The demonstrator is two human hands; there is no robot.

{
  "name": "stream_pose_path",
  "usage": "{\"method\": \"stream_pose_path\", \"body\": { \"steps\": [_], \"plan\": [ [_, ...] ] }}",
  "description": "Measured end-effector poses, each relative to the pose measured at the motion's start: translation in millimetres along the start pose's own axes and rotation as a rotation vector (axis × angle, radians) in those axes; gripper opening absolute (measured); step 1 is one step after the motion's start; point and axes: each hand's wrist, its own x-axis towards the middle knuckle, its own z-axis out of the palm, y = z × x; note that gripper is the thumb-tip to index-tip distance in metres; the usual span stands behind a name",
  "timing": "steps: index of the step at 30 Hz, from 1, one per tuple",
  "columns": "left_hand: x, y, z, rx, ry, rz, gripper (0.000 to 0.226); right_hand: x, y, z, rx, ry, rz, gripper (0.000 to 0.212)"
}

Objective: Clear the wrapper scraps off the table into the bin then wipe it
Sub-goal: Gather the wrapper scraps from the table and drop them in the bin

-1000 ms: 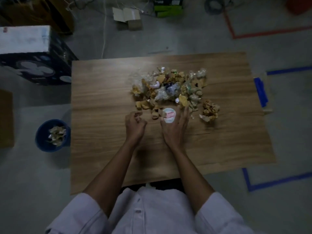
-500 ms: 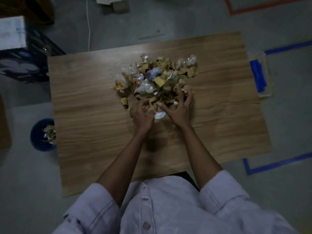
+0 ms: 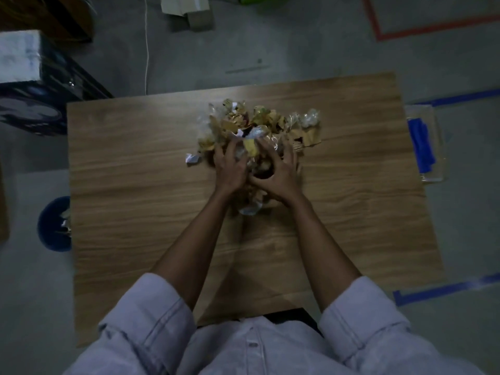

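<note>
Left hand [image 3: 230, 170] and right hand [image 3: 280, 175], fingers curled, clutch crinkled gold-and-clear scraps [image 3: 259, 123] on woodgrain table [image 3: 135, 185].

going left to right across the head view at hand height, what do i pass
bin → loose white scrap → left hand → right hand, both gripping scraps → blue cloth

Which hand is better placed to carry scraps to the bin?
Likely left. The left hand grips the crumpled gold and clear wrapper scraps on the side nearer the round blue bin beside the wooden table's left edge.
</note>
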Motion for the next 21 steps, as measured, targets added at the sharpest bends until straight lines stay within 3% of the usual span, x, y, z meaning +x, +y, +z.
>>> {"method": "stream_pose_path", "body": {
  "steps": [7, 10, 13, 18, 21],
  "plan": [
    [-6, 4, 1, -0.038, -0.046, -0.037, 0.051, -15, -11, 30, -0.186, -0.06, 0.058, 0.1],
    [-11, -1, 4, -0.103, -0.065, -0.109, 0.046, -20, -14, 46, -0.279, 0.151, 0.068, 0.066],
    [-18, -3, 2, -0.081, -0.075, -0.048, 0.044, -20, -8, 56, -0.362, 0.29, 0.032, 0.052],
    [-28, -11, -8, 0.121, -0.02, 0.114, 0.04, -11, -3, 53, -0.328, 0.321, -0.068, 0.054],
    [-49, -5, -4, -0.024, 0.067, 0.017, 0.031, -10, 3, 47, -0.226, 0.278, -0.134, 0.05]
  ]
}}
